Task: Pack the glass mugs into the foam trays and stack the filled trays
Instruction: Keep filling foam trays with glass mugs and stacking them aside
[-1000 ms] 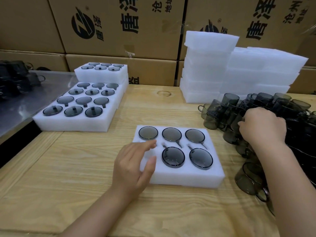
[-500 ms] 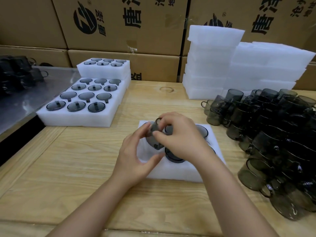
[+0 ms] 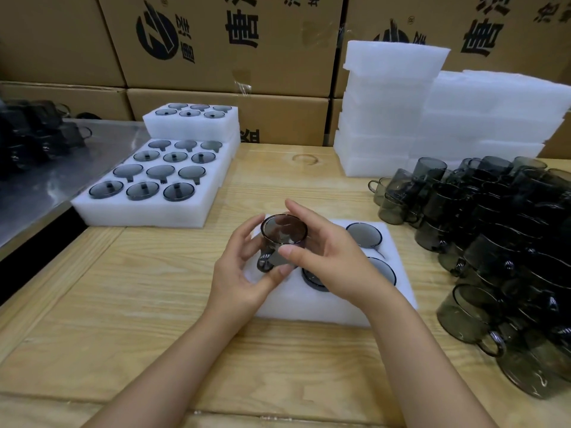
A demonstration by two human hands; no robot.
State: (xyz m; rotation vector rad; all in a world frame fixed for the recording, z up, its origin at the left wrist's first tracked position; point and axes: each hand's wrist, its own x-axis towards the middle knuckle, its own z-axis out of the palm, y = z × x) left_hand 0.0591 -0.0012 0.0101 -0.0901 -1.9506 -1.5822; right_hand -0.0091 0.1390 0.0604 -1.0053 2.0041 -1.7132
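Mug between both hands over foam tray

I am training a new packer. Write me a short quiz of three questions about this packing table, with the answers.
1. True or false: the left hand and the right hand both hold the smoky mug over the near foam tray.
2. Where does the pile of loose mugs lie? A. left of the near foam tray; B. right of it; C. inside it.
3. Fill in: the filled trays stand on the ____ side of the table.
Key: 1 true; 2 B; 3 left.
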